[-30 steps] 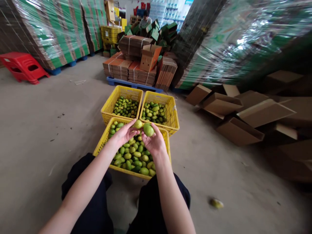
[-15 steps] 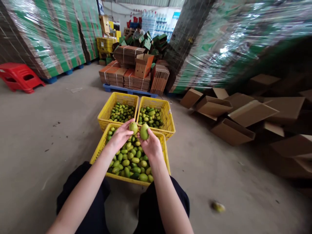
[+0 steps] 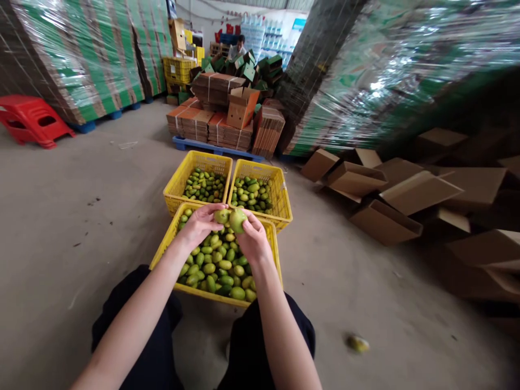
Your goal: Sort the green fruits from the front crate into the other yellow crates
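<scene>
Red stool [image 3: 36, 122] placed far left on floor. Back-left crate [image 3: 177, 183], yellow, part-filled with green fruit. Smaller fruit [image 3: 221, 216] gripped in left hand [image 3: 201, 223] above front crate [image 3: 211, 296], well filled with more. Bigger-looking fruit [image 3: 238, 221] clasped by right hand [image 3: 255, 241], right beside the first; contact can't be told. Back-right crate [image 3: 281, 190] part-filled too. Cardboard boxes [image 3: 385, 222] piled at right.

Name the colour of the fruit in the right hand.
The fruit in the right hand is light green, seen in the head view.
</scene>
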Demonstrator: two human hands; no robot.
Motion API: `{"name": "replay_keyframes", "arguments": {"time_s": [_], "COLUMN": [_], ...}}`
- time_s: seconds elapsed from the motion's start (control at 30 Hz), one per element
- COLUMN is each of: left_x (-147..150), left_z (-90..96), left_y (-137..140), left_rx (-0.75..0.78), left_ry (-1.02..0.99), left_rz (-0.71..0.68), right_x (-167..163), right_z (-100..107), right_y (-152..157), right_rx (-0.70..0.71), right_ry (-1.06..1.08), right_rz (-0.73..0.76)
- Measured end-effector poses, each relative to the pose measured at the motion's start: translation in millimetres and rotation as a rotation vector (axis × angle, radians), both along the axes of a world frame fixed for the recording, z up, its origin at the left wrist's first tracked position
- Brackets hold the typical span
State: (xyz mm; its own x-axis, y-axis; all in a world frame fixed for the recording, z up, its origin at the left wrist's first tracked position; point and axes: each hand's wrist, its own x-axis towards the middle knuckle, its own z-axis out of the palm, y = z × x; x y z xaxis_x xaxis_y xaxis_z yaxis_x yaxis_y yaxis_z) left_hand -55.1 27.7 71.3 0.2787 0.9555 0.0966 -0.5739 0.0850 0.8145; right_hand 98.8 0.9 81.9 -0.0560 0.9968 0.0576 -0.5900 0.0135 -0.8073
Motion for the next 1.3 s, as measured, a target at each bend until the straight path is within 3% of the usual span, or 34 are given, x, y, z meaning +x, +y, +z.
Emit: {"name": "replay_keyframes", "arguments": {"time_s": [0.2,0.4,0.6,0.7,0.87,1.07,1.3], "left_x": [-3,-7,5,16,27,36,35], "left_z": [4.6,18.6,17.1,16.1,13.5,5.1,4.6], "left_y": [-1,-3,-2,-5,-8,-4,-4], "left_rx": [-0.013,-0.169,-0.364,-0.322,-0.347,-0.313,-0.38], "left_ry": [0.001,-0.051,-0.104,-0.101,-0.142,-0.2,-0.264], "left_rz": [0.03,-0.055,0.041,0.045,0.06,0.182,0.167], "right_x": [-3,-3,-7,-16,-28,-23,-22], "right_z": [-1,2,3,2,-3,-3,-2], "right_y": [1,2,4,2,0,7,9], "right_rx": [-0.009,-0.089,-0.212,-0.198,-0.182,-0.235,-0.284], "right_ry": [-0.06,0.025,0.078,0.04,0.003,0.172,0.276], "right_rz": [-0.039,-0.008,-0.034,-0.041,-0.191,-0.227,-0.201]}}
